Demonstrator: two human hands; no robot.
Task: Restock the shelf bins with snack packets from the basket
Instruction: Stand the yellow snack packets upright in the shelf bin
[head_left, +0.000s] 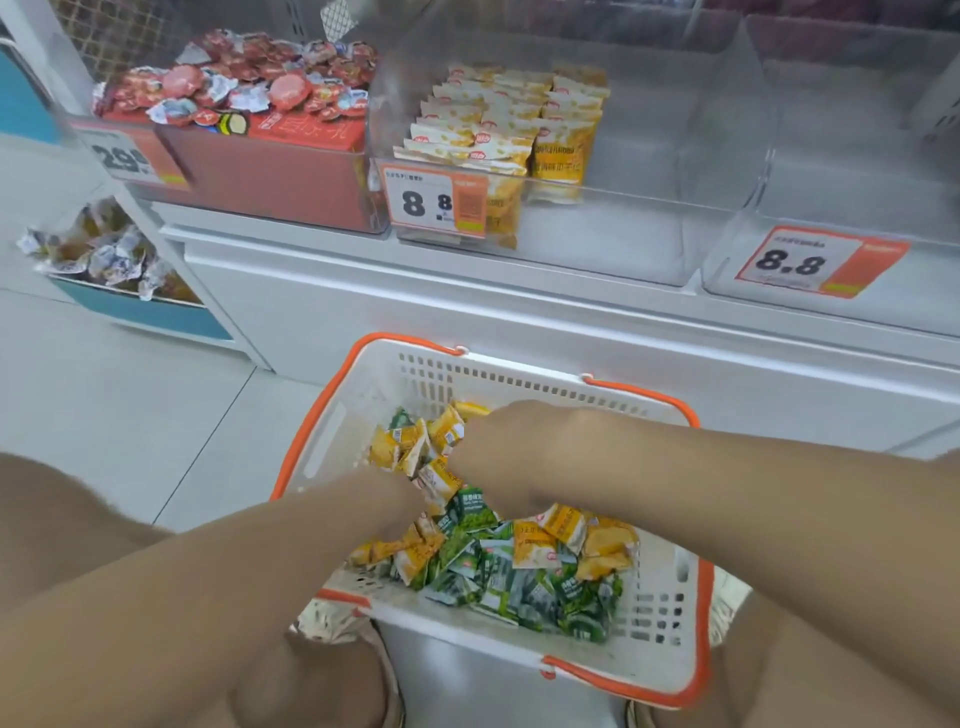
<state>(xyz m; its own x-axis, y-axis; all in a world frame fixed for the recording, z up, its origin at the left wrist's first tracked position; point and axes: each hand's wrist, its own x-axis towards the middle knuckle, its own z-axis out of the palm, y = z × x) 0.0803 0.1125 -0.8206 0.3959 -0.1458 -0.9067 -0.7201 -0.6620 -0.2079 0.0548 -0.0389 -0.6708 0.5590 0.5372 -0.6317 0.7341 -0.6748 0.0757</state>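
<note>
Picking step, as I judge it; both hands are down in the basket (670, 613), which sits below the shelf bins. The left hand (387, 501) and right hand (493, 447) are buried among the yellow packets (410, 441); fingers hidden, so I cannot tell whether either grips. Green packets (519, 582) lie alongside. Next: close on 1 yellow handful; lift it to the half-filled middle bin (649, 171).

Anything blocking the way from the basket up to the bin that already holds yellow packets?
Nothing visible. The middle bin is open on top, bare on its right; only its front wall with the price tag needs clearing. The left hand and right hand are in the basket among the yellow packets.
</note>
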